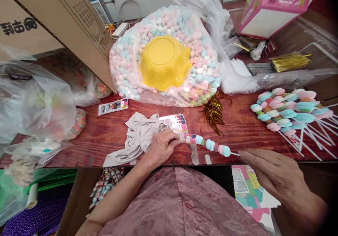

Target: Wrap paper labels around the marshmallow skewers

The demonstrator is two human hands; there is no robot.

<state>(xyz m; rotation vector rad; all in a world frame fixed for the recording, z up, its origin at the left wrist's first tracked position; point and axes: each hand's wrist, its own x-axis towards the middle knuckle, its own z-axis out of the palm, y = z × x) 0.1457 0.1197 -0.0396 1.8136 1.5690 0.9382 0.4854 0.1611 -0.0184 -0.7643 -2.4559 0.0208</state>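
My right hand (277, 171) pinches the white stick of a marshmallow skewer (210, 144) strung with blue, pink and white pieces. The skewer points left, its far end at the mouth of a printed plastic bag (186, 137). Fingers of my left hand (164, 145) close on that bag near the table's front edge; how far the skewer reaches inside is partly hidden. Just behind lies a stack of printed bags (179, 120). A crumpled grey cloth (141, 132) is beside my left hand. Finished-looking marshmallow skewers (290, 111) are piled at right, sticks toward me.
A big clear bag of marshmallows (203, 60) with a yellow bowl (165, 61) upside down on it stands at the back. Gold twist ties (213, 112) lie in front. A cardboard box (79, 28) and plastic bags (44, 105) crowd the left; a pink box (274, 16) stands back right.
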